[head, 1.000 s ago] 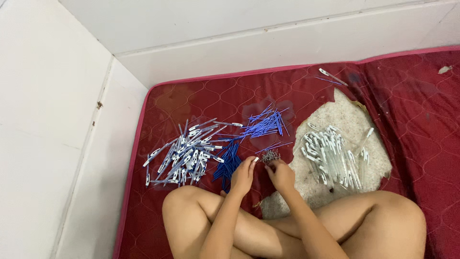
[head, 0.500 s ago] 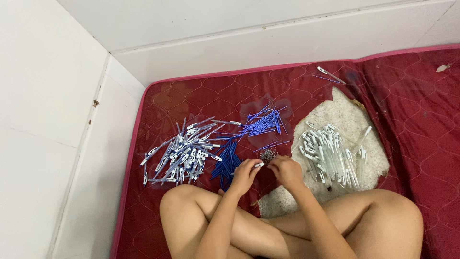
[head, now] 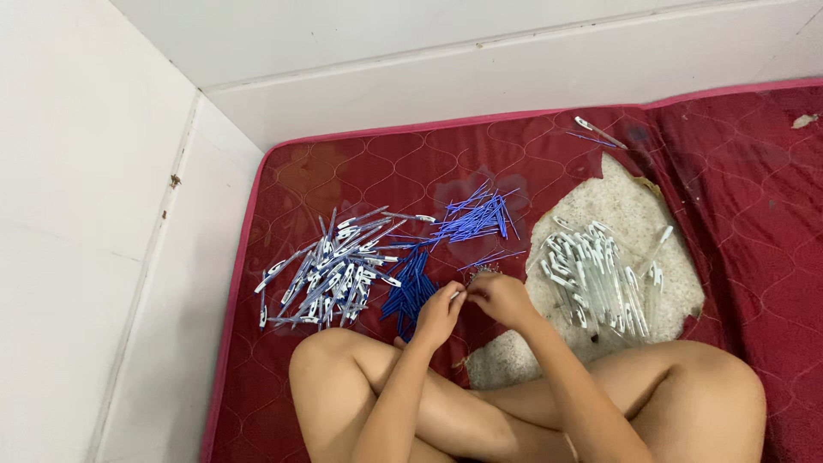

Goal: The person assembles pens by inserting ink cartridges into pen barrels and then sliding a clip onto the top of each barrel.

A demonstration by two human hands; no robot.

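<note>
While both hands (head: 470, 302) pinch one small white pen part (head: 458, 294) together, blue pen pieces (head: 411, 291) lie beside them.

the left hand (head: 439, 314) and right hand (head: 501, 297) are meeting fingertip to fingertip over a red quilted mat (head: 360, 163), pinching a small white piece (head: 459, 292) between them. blue-and-white pens (head: 330, 270) are lying left, dark blue parts (head: 411, 287) beside them, thin blue refills (head: 476, 214) beyond, clear barrels (head: 596, 279) right.
</note>
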